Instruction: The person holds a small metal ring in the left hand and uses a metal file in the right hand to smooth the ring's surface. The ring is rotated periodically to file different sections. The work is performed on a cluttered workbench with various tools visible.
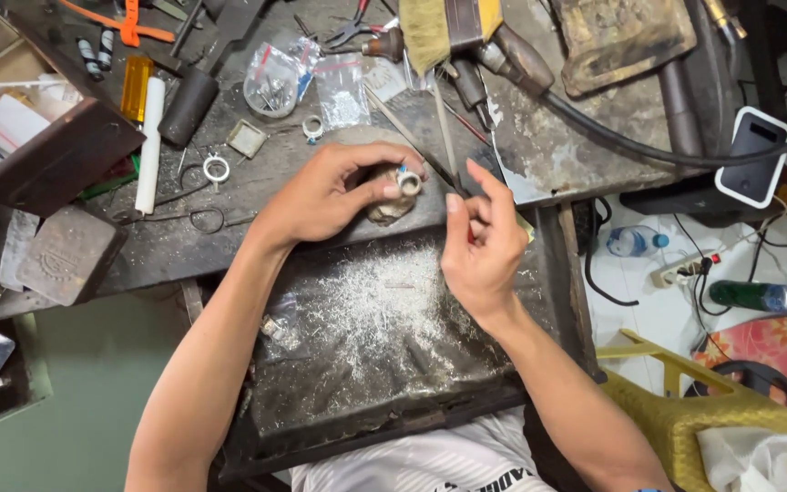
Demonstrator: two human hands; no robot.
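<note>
My left hand (330,193) pinches a small silver ring (408,180) between thumb and fingers, pressed against a worn wooden bench peg (392,206). My right hand (482,239) holds a thin metal file (455,179) between thumb and fingertips, its tip close to the ring. Both hands hover over a dark tray (321,364) dusted with silver filings (380,305).
The dirty workbench (539,155) holds a brush (425,32), pliers (350,32), plastic bags (343,91), a white tube (149,146), loose rings (217,168) and a metal box (43,159). On the right floor lie bottles (635,241), a power strip (685,269) and a yellow stool (685,410).
</note>
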